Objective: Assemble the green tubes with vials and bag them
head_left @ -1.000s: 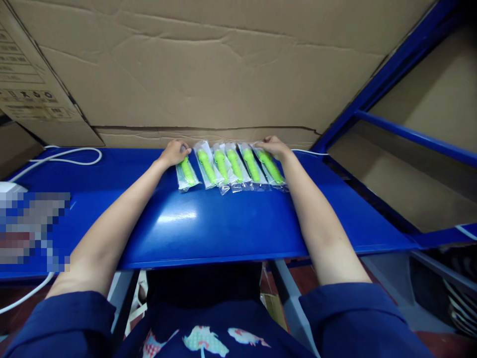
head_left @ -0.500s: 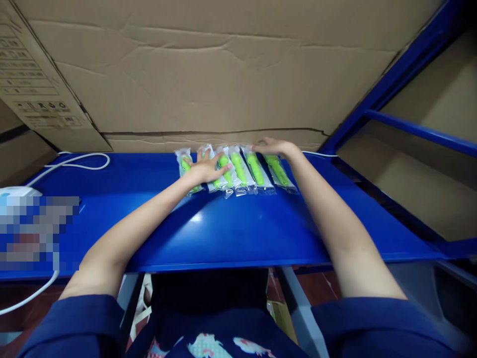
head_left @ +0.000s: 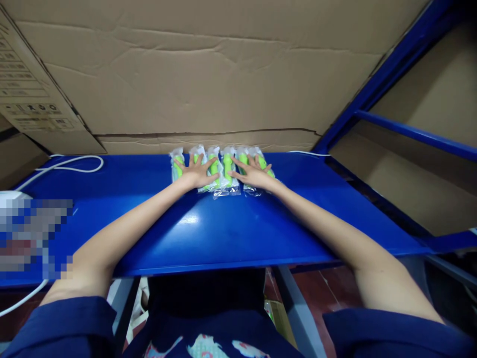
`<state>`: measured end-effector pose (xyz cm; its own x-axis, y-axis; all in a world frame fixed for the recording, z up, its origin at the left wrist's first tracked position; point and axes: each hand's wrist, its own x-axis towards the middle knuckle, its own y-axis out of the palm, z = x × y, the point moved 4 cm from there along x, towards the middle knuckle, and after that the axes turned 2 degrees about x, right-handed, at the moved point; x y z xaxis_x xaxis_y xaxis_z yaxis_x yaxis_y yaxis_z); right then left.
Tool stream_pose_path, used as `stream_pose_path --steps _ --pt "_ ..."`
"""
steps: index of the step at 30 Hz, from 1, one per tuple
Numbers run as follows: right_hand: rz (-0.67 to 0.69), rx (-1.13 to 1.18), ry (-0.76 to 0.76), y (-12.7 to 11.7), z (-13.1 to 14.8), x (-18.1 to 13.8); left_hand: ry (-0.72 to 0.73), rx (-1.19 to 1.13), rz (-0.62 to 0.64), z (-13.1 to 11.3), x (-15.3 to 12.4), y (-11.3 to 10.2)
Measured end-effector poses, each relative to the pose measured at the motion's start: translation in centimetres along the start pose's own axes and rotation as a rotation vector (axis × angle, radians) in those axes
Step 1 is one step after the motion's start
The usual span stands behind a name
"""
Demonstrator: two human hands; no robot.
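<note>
Both hands lay flat on a row of packets [head_left: 222, 169] at the far edge of the desk [head_left: 208, 233], close to the cardboard wall [head_left: 208, 74]. The packets were clear plastic sleeves, each with a bright green item inside; about six were visible, side by side and touching or overlapping, long axes running from far edge toward near edge.

The left hand [head_left: 197, 174] was open, palm down, fingers spread, and pressed on the left half of the row. Its fingertips reached over the green items; nothing was gripped. The leftmost packet [head_left: 176, 166] stuck out just beside its little finger.

The right hand [head_left: 251, 175] was open too, palm down with fingers fanned, and covered the right half of the row. No grip, just flat contact. The two hands sat near each other, with one packet [head_left: 227, 171] showing between the thumbs.

Both forearms stretched bare across the middle of the desk, with dark blue sleeves [head_left: 59, 325] at the near edge.

A white cable [head_left: 74, 164] looped along the far left part of the desk and ran to a white object [head_left: 9, 198] at the left edge. A pixelated patch covered part of the left side. A blue metal frame [head_left: 406, 132] stood at the right edge, with more cardboard behind it. A second thin white cable [head_left: 305, 153] lay at the far right of the desk.
</note>
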<state>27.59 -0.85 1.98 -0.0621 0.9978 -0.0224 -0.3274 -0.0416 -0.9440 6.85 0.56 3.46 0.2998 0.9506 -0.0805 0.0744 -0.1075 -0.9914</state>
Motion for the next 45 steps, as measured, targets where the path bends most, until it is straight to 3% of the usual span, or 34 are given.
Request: stream_pose_path --steps 10,16,21,28,31,35,40,45 --pt "0.001 -0.003 -0.031 2.2 5.7 -0.4 -0.007 0.064 0.01 5.6 -1.7 -0.6" --pt "-0.06 0.089 -0.056 2.0 7.2 -0.6 0.016 0.026 -0.079 6.7 -3.0 -0.8" --pt "-0.178 0.255 -0.043 -0.4 4.3 -0.4 0.061 -0.104 -0.293 8.6 -3.7 -2.2" --pt "-0.367 0.308 -0.035 -1.5 -2.9 0.4 -0.075 -0.276 -0.545 16.9 -3.6 -2.7" --pt "-0.378 0.277 -0.094 -1.9 -4.8 0.9 -0.142 -0.219 -0.57 19.1 -4.2 -2.2" --pt "-0.361 0.184 -0.047 -2.3 -5.6 1.0 -0.172 -0.098 -0.545 18.8 -5.0 -2.4" --pt "-0.262 0.061 -0.046 -1.7 -4.1 0.1 -0.09 -0.04 -0.554 16.8 -5.5 -2.8" --pt "-0.198 0.02 -0.102 -0.9 -2.9 -0.1 0.048 -0.047 -0.681 15.0 -6.1 -2.9"
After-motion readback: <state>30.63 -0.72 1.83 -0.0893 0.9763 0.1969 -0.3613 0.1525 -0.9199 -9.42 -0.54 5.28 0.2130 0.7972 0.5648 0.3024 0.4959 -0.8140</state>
